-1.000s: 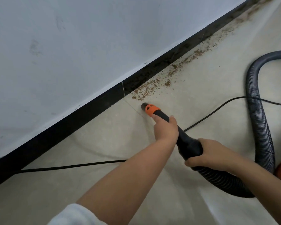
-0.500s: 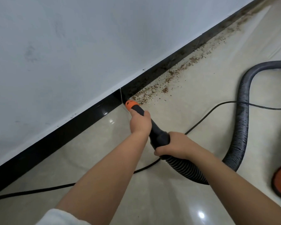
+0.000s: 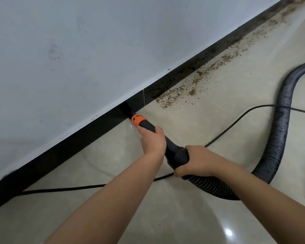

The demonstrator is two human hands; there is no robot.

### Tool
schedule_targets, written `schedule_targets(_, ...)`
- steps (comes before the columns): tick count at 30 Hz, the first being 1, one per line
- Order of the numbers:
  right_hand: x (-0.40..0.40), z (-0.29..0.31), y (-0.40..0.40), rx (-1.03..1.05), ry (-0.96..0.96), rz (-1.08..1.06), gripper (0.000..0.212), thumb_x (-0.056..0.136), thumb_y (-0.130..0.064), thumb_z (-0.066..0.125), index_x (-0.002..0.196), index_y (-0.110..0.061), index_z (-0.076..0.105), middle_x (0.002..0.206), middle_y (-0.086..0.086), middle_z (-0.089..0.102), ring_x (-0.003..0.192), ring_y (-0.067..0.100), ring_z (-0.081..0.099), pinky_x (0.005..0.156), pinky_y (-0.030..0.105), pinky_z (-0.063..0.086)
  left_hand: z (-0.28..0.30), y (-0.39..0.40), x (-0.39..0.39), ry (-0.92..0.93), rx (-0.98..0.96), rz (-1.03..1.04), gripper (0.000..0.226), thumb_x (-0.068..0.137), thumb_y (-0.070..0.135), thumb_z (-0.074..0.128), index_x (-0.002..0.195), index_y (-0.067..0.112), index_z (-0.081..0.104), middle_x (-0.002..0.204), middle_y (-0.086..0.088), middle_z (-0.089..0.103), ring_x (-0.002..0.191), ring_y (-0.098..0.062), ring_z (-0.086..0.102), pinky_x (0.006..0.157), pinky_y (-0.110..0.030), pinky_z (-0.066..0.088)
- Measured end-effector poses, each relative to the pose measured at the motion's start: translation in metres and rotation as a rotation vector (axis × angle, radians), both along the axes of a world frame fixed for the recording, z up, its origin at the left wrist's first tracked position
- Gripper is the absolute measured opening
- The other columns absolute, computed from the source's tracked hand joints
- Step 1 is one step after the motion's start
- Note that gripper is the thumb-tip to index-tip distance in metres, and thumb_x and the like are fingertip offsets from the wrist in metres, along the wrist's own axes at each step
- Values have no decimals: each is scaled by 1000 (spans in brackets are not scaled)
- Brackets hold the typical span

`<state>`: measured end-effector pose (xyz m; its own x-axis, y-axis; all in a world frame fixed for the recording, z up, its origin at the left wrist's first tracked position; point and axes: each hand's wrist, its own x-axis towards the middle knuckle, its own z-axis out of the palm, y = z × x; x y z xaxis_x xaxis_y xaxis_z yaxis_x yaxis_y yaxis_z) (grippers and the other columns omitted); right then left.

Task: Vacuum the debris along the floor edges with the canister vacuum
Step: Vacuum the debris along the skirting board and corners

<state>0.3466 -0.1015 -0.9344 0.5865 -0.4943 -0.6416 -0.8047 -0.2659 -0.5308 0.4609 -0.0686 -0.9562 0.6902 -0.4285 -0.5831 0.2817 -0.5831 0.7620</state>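
Hands, left [image 3: 152,140] and right [image 3: 195,160], both grip the orange-collared black vacuum nozzle [image 3: 144,123], which risks snagging the thin black cord [image 3: 236,123].

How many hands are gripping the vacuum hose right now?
2. The left hand grips the black nozzle tube just behind the orange collar; the right hand grips where the black ribbed hose begins.

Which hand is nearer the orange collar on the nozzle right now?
Left. The left hand grips the nozzle just behind the orange collar; the right hand holds farther back, where the hose joins.
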Motion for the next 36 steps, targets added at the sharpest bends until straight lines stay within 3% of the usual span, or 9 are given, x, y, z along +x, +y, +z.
schedule_targets(6,8,1,9,2,10,75,27,64,-32,76,77,-19,56,79,-3,67,73,10,64,62,23,49,6,22,6,0,15,36,61,100,27,36,149,14,2,134,-16,47,117,-32,51,88,-34,43)
schedule_targets(9,12,5,11,22,24,127,24,65,-29,76,76,-19,57,78,-3,68,74,11,65,68,25,52,7,30,5,8,28,93,63,99,29,37,149,16,0,133,-15,48,117,-33,51,93,-36,42)
schedule_targets(16,26,12,23,34,46,282,27,63,-31,76,85,-20,63,76,-5,68,72,8,64,61,21,49,9,57,10,44,40,301,66,98,28,39,149,16,-2,135,-17,45,119,-34,49,100,-39,41)
schedule_targets(19,33,12,27,69,26,346,22,65,-30,76,79,-21,62,70,-8,67,66,6,63,57,18,45,8,68,14,70,48,370,69,98,29,41,149,18,-4,135,-17,44,119,-34,49,101,-42,42)
schedule_targets(24,40,22,33,163,36,434,20,68,-25,75,82,-17,63,71,-4,68,66,11,65,61,22,50,7,87,19,186,33,492,70,95,29,48,147,20,2,134,-15,43,119,-33,48,103,-42,41)
schedule_targets(29,47,23,45,112,57,476,23,68,-31,76,82,-20,60,77,-6,66,68,7,62,57,18,46,3,103,23,117,21,456,68,96,28,46,148,18,3,130,-15,48,117,-33,51,103,-45,41)
schedule_targets(36,33,10,43,73,41,263,22,66,-34,76,73,-24,58,71,-9,62,65,5,60,52,15,41,2,78,25,91,-101,242,72,97,23,46,150,23,-3,137,-13,44,121,-32,49,103,-46,41)
